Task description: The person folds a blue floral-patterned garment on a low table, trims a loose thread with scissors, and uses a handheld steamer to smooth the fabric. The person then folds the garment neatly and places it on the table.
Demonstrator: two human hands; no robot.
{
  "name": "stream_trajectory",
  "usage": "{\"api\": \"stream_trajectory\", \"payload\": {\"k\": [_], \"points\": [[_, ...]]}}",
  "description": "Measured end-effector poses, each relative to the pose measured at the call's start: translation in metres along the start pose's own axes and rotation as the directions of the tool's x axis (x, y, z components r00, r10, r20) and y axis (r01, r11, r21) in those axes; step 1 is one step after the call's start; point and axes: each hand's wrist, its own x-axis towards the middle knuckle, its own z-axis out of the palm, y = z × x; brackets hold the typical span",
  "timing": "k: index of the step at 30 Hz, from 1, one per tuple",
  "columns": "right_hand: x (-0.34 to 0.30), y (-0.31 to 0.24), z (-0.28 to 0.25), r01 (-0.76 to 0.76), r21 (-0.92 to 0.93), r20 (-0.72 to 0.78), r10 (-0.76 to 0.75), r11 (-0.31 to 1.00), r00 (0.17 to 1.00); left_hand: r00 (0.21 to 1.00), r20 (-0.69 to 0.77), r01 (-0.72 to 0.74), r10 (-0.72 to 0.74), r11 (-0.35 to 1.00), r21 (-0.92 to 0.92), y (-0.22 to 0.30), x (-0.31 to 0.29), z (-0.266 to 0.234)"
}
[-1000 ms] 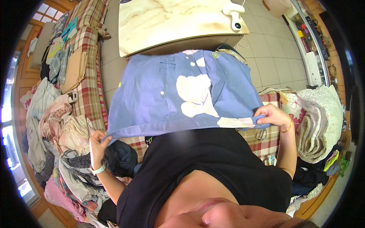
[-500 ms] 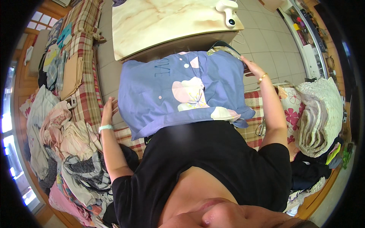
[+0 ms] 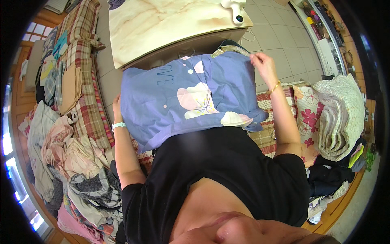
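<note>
Across my lap lies a blue pillowcase with white and pink flower prints and stitched lettering. It looks full and fairly flat, with some creases on its right half. My right hand is at its far right corner, the fingers curled and pinched on the cloth there. On the other side, my left hand rests against the left edge of the pillowcase. Its fingers are mostly hidden behind the cloth. From under the far right edge shows a dark-rimmed thing with a patterned, shiny surface; its kind I cannot make out.
A marble-patterned table stands just beyond, bearing a white handheld device. Crumpled clothes pile up at left beside a plaid-covered sofa. To the right are a rolled cream quilt and a flowered cushion.
My right hand has gone from spread fingers beside the pillowcase to a pinch at its far right corner. My left hand has moved in against the left edge. The whole view has shifted slightly.
</note>
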Motion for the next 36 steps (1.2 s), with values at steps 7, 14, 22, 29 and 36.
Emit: {"api": "stream_trajectory", "payload": {"k": [7,14,22,29,36], "points": [[-0.088,-0.069,0.019,0.185,-0.517,0.203,-0.091,0.836,0.975,1.000,-0.022,0.002,-0.001,0.999,0.053,-0.006,-0.016,0.021],[-0.003,-0.015,-0.024,0.000,-0.055,-0.107,-0.006,0.998,0.994,0.998,-0.066,0.013,-0.006,0.994,0.105,0.002,-0.040,0.025],[0.093,0.121,-0.002,-0.271,-0.585,-0.015,0.324,0.764,0.946,0.990,-0.138,0.034,-0.008,0.981,0.190,0.021,-0.074,0.033],[0.058,0.130,0.023,-0.676,0.139,0.378,0.592,0.724,0.712,0.994,-0.106,0.014,-0.013,1.000,0.011,0.024,-0.095,0.009],[0.022,0.075,0.015,-0.571,0.572,0.368,0.438,0.589,0.820,0.989,-0.004,0.146,-0.146,0.989,-0.039,-0.001,-0.088,0.025]]}}
